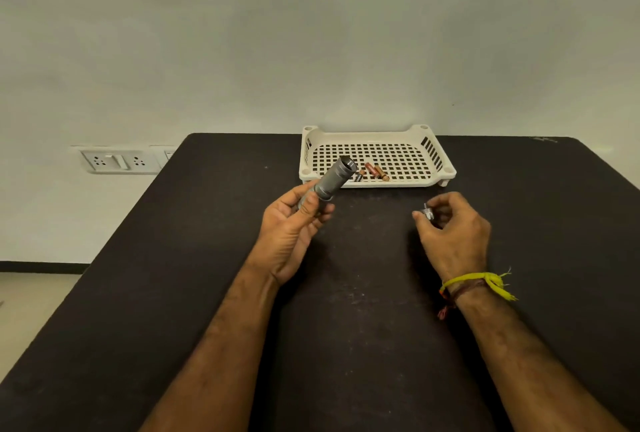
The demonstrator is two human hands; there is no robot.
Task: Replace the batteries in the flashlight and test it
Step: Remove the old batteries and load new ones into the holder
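Observation:
My left hand (292, 227) grips a grey metal flashlight (332, 179) by its lower body, tilted up and to the right, its wide end over the front left corner of the tray. My right hand (452, 229) pinches a small silver flashlight cap (427, 213) between thumb and fingers, just above the table and apart from the flashlight. In the white perforated tray (433, 151) lie copper-coloured batteries (375, 171) near its front edge, one partly hidden behind the flashlight's head.
The black table (346, 310) reaches to a pale wall. The tray stands at the table's far edge, right of centre. A wall socket panel (117, 160) sits beyond the table's left edge. A yellow thread band circles my right wrist.

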